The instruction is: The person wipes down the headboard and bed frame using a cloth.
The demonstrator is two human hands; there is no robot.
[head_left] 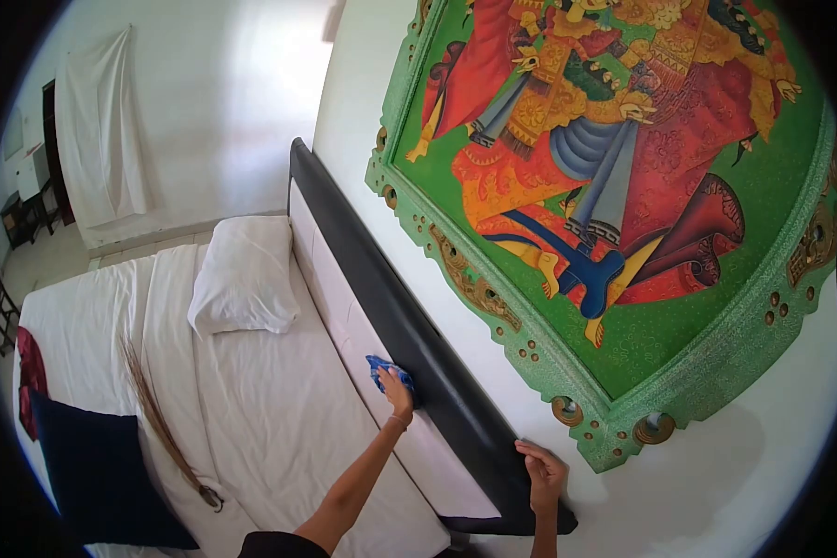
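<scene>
My left hand [397, 391] presses a crumpled blue patterned cloth [378, 366] against the headboard, where the pale padded panel [344, 321] meets the black padded border [428, 358]. Part of the cloth is hidden under the fingers. Nearer the lower end of the headboard, my right hand [543, 472] rests at the black border's top edge, beside the wall. Its fingers are loosely bent, with nothing seen in them.
A white-sheeted bed [260, 409] holds a white pillow [245, 274], a bundle of thin sticks [163, 418] and a dark blue cushion [102, 474]. A large painting in a carved green frame [530, 363] hangs close above my right hand. White fabric [102, 130] hangs at the far wall.
</scene>
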